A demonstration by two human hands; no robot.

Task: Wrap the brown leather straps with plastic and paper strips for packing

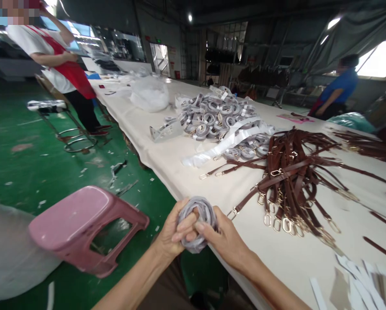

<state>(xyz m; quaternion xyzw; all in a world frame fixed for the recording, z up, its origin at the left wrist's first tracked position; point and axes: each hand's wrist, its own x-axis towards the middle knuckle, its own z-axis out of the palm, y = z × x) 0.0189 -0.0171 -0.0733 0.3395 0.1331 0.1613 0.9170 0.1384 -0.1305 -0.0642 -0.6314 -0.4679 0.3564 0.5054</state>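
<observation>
The left hand (174, 227) and right hand (223, 232) curl closed on the grey coil (196, 246), which lies between them, neither nearer.

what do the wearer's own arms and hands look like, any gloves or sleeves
The left hand and right hand are both bare, with no gloves. The left forearm and right forearm are uncovered as far as the picture shows, with no sleeve, watch or bracelet visible. Some fingers are partly hidden, so rings can't be ruled out.
</observation>
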